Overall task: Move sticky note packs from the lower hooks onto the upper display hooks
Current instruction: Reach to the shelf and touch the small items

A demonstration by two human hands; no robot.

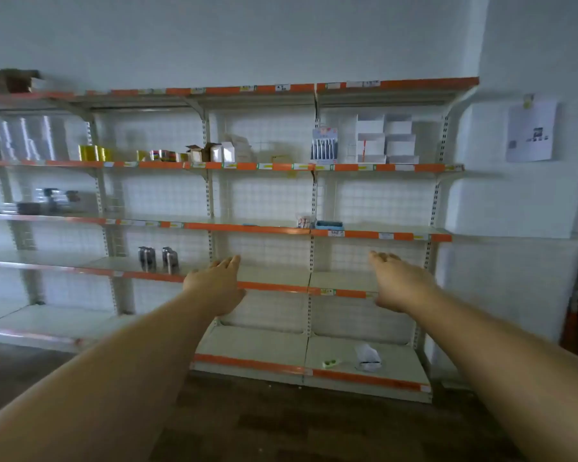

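Both my arms stretch forward toward a white shelving unit with orange edge strips (247,227). My left hand (216,285) is held flat with its fingers extended and holds nothing, in front of the second shelf from the bottom. My right hand (397,281) is likewise extended and holds nothing, a little right of the middle upright. I see no sticky note packs and no display hooks in this view; the back panels are bare white wire grid. The picture is blurred.
The upper shelf carries white boxes (386,138), a card of pens (324,145) and gold tape rolls (92,152). Two dark metal items (157,258) stand left of my left hand. A blue tray (328,224) sits mid-shelf. A white bag (367,357) lies on the bottom shelf.
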